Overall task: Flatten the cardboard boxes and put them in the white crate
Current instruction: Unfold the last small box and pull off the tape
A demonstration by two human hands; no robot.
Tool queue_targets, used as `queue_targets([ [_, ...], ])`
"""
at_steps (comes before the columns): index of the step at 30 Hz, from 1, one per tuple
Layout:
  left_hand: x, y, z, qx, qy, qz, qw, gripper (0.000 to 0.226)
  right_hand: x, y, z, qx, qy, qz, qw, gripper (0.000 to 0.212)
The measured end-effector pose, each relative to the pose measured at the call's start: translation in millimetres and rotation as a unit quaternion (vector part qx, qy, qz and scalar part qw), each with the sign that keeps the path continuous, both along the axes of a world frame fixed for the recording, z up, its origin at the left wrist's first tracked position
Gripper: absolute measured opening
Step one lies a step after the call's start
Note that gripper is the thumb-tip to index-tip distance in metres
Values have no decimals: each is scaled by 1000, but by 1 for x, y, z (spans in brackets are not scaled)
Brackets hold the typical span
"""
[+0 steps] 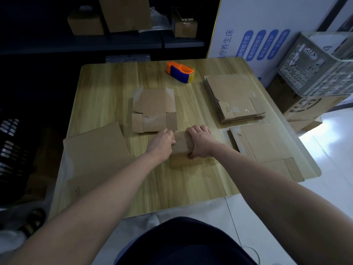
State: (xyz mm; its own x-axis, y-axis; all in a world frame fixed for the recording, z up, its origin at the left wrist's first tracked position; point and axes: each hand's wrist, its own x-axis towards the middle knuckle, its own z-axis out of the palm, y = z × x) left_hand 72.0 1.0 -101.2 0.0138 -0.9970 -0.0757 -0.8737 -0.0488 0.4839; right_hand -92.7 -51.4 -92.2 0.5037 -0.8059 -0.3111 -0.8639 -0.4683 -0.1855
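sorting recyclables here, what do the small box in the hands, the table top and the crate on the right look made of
Small box: brown cardboard, matte, like the flattened sheets around it.
Table top: pale wood or wood-look laminate; grain stripes with a soft sheen, so hard to tell which.
Crate: probably moulded plastic, whitish-grey with perforated lattice walls.

I see a dim scene: the left side sinks into near-black, the desk (107, 96) is softly lit, glare whitens the floor (324, 142) at right, and wide-angle bending curves the edges.
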Motion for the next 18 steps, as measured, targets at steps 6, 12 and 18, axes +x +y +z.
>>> queue_targets([
  [6, 14, 13, -8, -73, 82, -15, 994, 14, 0, 2, -1, -4, -4, -5, 1000, 101],
  [12, 13, 4, 0, -24, 122, 18, 992, 12, 3, 4, 0, -10, 12, -7, 1000, 101],
  [18, 11, 3, 3, 49, 120, -25, 991, 16, 7, 7, 2, -10, 29, 3, 1000, 100],
])
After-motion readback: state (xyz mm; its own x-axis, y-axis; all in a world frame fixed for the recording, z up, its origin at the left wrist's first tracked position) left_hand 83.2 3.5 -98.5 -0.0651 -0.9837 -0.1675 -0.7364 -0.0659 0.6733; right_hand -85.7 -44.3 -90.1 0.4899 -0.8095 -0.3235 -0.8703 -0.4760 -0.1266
